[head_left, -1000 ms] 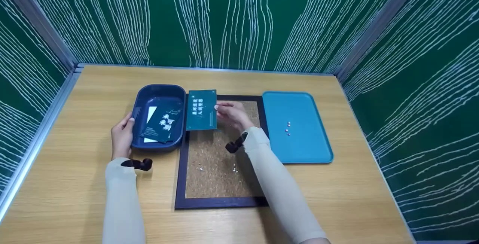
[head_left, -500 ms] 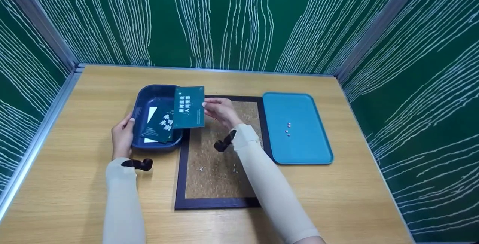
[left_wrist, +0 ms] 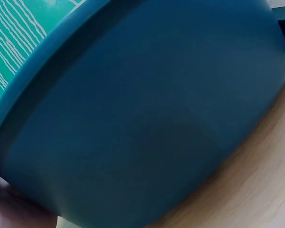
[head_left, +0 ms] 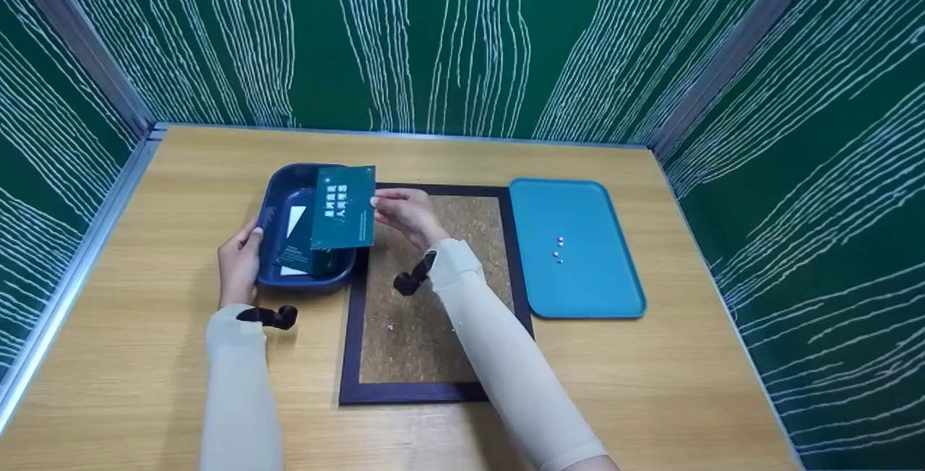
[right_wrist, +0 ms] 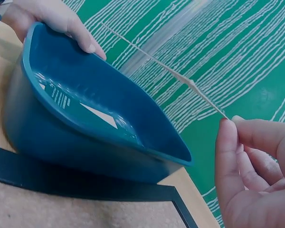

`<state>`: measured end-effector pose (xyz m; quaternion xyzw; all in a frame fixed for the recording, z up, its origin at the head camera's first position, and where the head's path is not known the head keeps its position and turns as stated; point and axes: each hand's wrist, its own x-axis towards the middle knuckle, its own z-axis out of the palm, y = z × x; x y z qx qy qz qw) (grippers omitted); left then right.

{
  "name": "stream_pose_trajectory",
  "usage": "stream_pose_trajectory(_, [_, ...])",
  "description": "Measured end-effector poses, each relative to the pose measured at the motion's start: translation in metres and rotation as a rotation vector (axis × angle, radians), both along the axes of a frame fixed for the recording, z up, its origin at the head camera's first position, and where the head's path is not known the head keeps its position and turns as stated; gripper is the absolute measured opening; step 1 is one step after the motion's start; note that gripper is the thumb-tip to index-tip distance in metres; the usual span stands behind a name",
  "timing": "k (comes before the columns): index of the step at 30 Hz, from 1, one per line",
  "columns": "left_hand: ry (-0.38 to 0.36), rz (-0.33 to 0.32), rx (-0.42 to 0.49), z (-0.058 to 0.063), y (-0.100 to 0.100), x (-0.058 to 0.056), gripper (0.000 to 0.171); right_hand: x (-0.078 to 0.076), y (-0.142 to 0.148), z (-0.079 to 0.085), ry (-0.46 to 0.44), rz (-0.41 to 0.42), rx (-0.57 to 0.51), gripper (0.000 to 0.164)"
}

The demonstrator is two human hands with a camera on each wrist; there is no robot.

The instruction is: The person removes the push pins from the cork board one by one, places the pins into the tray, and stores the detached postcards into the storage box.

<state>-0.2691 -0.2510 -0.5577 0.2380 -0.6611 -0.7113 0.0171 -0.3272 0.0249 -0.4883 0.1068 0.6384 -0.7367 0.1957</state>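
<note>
Between thumb and fingers, my right hand (head_left: 410,214) pinches the right edge of a dark green card (head_left: 341,229) with white lettering. The card hangs over the right part of a navy plastic bin (head_left: 289,189), and its thin edge shows in the right wrist view. My left hand (head_left: 238,265) grips the bin's left rim, thumb at the top. Inside the bin lie another green card (head_left: 298,256) and a white piece (head_left: 295,218), partly hidden by the held card. The bin's outer wall (left_wrist: 133,104) fills most of the left wrist view.
A cork board (head_left: 412,348) in a dark frame lies right of the bin, with small shiny bits (head_left: 390,326) on it. Farther right is a flat blue tray (head_left: 585,211) with several tiny pale beads or pins (head_left: 560,242). Green walls enclose the wooden table (head_left: 686,399).
My right hand has carried the green card leftward, from beside the bin to above its right part. My left hand has stayed on the bin's rim.
</note>
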Motion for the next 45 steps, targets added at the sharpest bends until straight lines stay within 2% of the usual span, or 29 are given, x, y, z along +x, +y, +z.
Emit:
stream_pose_trajectory(10, [-0.033, -0.014, -0.026, 0.002, 0.000, 0.000, 0.043, 0.000, -0.012, 0.000, -0.013, -0.008, -0.021, 0.012])
stream_pose_trajectory(21, [-0.036, -0.025, -0.033, 0.004, 0.003, -0.001, 0.042, 0.003, -0.025, -0.002, -0.005, -0.018, -0.017, 0.011])
stream_pose_trajectory(29, [-0.012, -0.009, -0.012, 0.002, 0.002, 0.002, 0.042, 0.005, -0.034, -0.002, 0.002, -0.020, -0.029, 0.011])
stream_pose_trajectory(45, [-0.026, -0.007, 0.019, 0.003, 0.000, 0.002, 0.043, 0.008, -0.046, -0.005, 0.025, -0.021, -0.028, 0.012])
